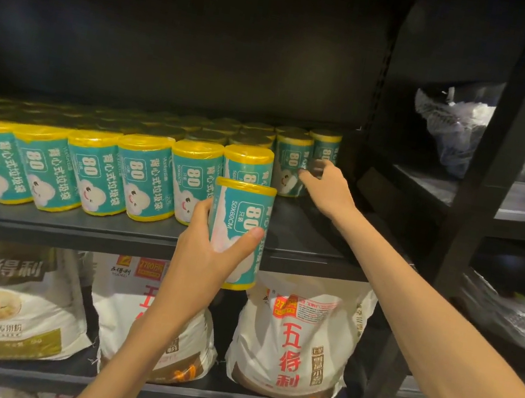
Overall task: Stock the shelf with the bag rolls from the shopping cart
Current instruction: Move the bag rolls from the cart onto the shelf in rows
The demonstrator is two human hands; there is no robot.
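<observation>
My left hand (210, 252) grips a teal and yellow bag roll (242, 230) upright in front of the shelf edge (109, 235). Several matching bag rolls (95, 171) stand in rows on the dark shelf, filling its left and middle. My right hand (322, 188) reaches deep into the right end of the shelf, and its fingers touch a standing roll (291, 165) with another roll (326, 150) behind it. Whether those fingers curl round the roll is hidden. The shopping cart is out of view.
Bare shelf surface (304, 233) lies between the front row and the right upright (499, 169). White flour sacks (293, 339) fill the shelf below. Crumpled plastic bags (457, 127) sit on the neighbouring rack to the right.
</observation>
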